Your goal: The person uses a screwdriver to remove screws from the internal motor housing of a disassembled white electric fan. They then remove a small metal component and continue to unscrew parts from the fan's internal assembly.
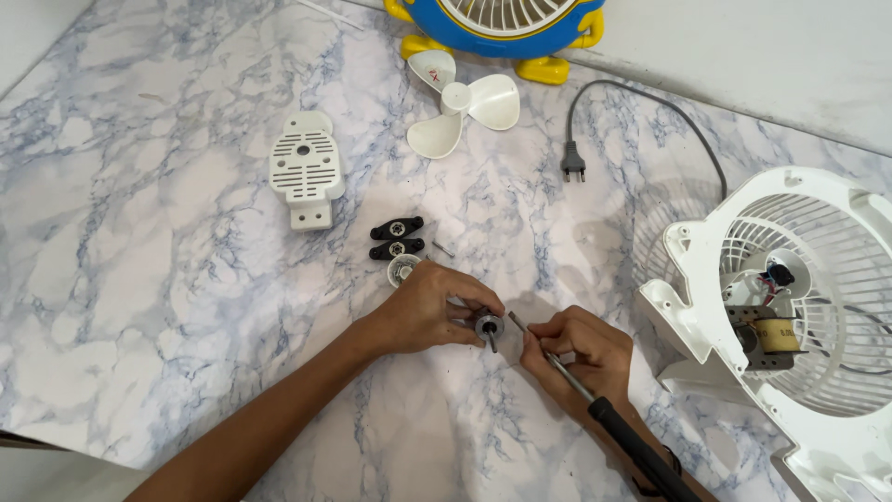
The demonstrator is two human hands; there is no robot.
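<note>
Presently, bench state:
Left hand: fingers closed on a small round metal rotor, dark shaft pointing down.
Right hand: gripping a screwdriver, slim steel shank, black handle; tip just beside the rotor.
Surface: glossy blue-veined marble table.
Beyond left hand: two black brackets, white three-bladed propeller.
Right of right hand: white ribbed fan housing.

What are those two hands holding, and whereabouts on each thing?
The left hand pinches a small round metal rotor by its body. The right hand grips a screwdriver along its metal shaft, near the tip.
</note>
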